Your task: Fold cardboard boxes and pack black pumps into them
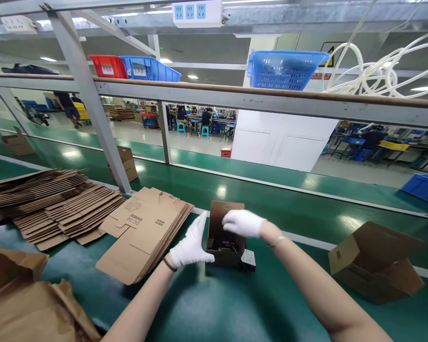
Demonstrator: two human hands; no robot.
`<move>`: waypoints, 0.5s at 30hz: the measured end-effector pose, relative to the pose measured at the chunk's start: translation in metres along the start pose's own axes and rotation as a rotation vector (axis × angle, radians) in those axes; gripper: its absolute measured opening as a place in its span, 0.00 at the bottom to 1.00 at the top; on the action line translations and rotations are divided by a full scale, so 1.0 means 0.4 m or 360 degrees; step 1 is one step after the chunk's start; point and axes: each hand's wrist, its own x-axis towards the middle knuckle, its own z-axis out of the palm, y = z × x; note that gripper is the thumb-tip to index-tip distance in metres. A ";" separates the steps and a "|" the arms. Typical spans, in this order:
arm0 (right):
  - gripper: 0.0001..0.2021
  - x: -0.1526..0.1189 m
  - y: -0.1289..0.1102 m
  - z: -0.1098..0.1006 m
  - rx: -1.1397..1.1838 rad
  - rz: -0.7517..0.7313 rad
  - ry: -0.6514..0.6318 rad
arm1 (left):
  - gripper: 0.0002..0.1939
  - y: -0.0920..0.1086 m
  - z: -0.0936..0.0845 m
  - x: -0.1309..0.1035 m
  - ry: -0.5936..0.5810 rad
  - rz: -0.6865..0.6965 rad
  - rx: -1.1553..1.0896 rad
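Note:
A small brown cardboard box (224, 254) stands open on the green belt (214, 304), its lid flap up at the back. A black item (224, 245) lies inside it, and a small printed paper (248, 259) sticks out at its right side. My left hand (191, 243), in a white glove, presses against the box's left wall. My right hand (243, 223), also gloved, reaches over the top of the box with its fingers on the upright flap.
A stack of flat cartons (146, 232) lies left of the box, with a larger pile (50, 204) further left. Another open carton (376, 261) lies on its side at the right. Brown paper (24, 299) fills the near left corner. A grey frame post (89, 104) rises behind the belt.

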 end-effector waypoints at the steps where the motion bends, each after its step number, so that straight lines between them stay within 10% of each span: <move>1: 0.13 -0.038 0.034 -0.008 0.0006 0.0078 0.0093 | 0.65 0.030 -0.023 0.007 0.0021 0.0080 0.0177; 4: 0.08 -0.111 0.102 0.014 0.0053 0.0119 0.0007 | 0.51 0.120 -0.049 0.067 -0.0439 0.0408 0.0587; 8: 0.18 -0.108 0.095 0.129 0.0160 -0.0316 -0.0342 | 0.39 0.189 0.020 0.165 -0.1171 0.0189 0.0998; 15: 0.16 -0.134 0.119 0.317 -0.0282 0.0047 -0.0054 | 0.19 0.179 0.061 0.158 -0.1263 0.0017 0.1017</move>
